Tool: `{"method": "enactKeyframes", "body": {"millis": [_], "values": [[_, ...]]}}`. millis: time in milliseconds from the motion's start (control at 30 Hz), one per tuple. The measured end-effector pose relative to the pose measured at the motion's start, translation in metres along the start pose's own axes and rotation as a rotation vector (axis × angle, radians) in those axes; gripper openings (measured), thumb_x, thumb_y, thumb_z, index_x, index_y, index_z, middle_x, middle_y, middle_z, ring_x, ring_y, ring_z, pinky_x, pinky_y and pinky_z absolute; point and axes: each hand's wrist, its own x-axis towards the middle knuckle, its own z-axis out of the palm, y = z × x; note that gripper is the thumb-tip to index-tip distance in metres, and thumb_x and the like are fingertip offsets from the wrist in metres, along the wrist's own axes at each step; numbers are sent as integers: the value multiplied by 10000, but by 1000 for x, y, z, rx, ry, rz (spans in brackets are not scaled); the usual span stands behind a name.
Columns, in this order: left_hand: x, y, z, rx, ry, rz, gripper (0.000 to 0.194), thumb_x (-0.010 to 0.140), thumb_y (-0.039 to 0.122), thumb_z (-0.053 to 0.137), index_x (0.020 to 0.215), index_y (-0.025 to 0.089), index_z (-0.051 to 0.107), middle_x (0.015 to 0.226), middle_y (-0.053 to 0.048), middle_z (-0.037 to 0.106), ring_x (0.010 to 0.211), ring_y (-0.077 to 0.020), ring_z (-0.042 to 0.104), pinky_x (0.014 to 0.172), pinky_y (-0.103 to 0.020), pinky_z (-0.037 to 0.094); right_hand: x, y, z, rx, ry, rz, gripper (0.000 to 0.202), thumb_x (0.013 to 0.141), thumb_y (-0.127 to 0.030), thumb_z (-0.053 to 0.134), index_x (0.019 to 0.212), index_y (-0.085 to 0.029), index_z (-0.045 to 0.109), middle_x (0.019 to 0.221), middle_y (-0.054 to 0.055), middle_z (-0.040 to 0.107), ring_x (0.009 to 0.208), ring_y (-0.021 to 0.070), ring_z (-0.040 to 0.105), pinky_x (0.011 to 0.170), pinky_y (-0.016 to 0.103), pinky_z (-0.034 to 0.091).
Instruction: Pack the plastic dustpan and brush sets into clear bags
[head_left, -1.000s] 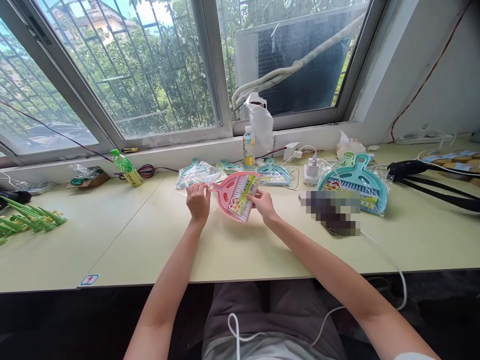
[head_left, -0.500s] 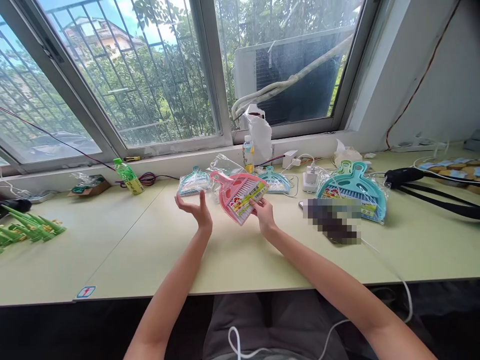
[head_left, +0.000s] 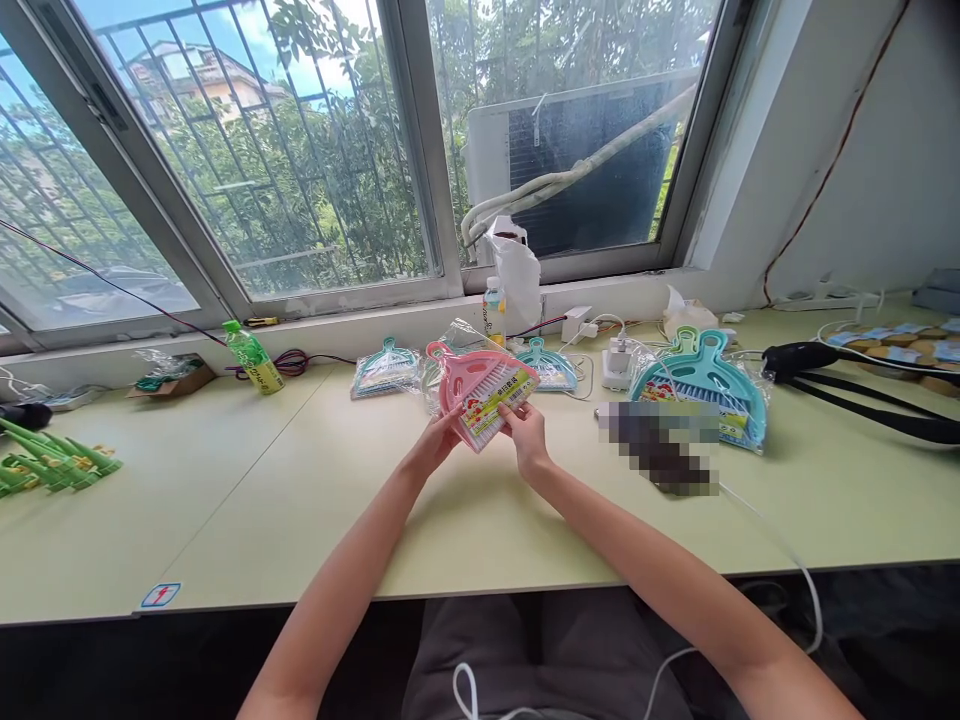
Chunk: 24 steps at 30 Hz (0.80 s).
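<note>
A pink dustpan-and-brush set with a yellow-green printed label is held tilted above the table, its handle pointing up and left. My right hand grips its lower right edge, thumb over the label. At its lower left edge, my left hand is closed on the rim, fingers partly behind it. Behind the pink set lie a bagged teal dustpan set on the left and another teal dustpan set on the right.
Bigger teal dustpan sets lie at the right, behind a blurred-out phone-like object with a white cable. A green bottle stands back left. Green plastic pieces lie far left; a black strap lies far right.
My left hand, open and apart before, has moved right and closed on the pink set's left edge. The right hand keeps its grip. The view has shifted slightly.
</note>
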Motion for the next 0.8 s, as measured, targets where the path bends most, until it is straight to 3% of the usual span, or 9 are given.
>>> {"method": "enactKeyframes", "body": {"millis": [167, 433, 667, 800], "values": [[-1, 5, -2, -33, 49, 98, 501, 815, 325, 714, 1277, 170, 594, 1269, -123, 652, 1246, -319, 560, 1095, -470, 421, -4, -4, 3, -6, -73, 24, 354, 618, -320, 828, 866, -148, 644, 881, 69, 729, 782, 193, 685, 660, 318, 604], [-6, -7, 11, -7, -12, -74, 533, 813, 305, 721, 1310, 172, 580, 1346, -138, 602, 1283, -323, 532, 1122, -477, 395, 1, -8, 1, 22, 6, 21, 294, 657, -274, 803, 863, -144, 639, 889, 66, 727, 791, 191, 687, 731, 344, 612], [-6, -8, 19, -30, 38, 38, 572, 783, 290, 751, 1320, 196, 577, 1347, -120, 605, 1292, -318, 524, 1103, -460, 413, 5, -7, 1, 18, -45, 52, 340, 606, -280, 837, 842, -150, 631, 850, 58, 727, 775, 195, 691, 717, 350, 614], [-10, -14, 20, 54, -40, -93, 525, 787, 328, 746, 1281, 206, 613, 1330, -140, 614, 1246, -348, 561, 1003, -485, 482, 6, -8, 0, 15, -60, 21, 387, 584, -336, 847, 853, -157, 635, 869, 67, 730, 779, 211, 694, 702, 356, 607]]}}
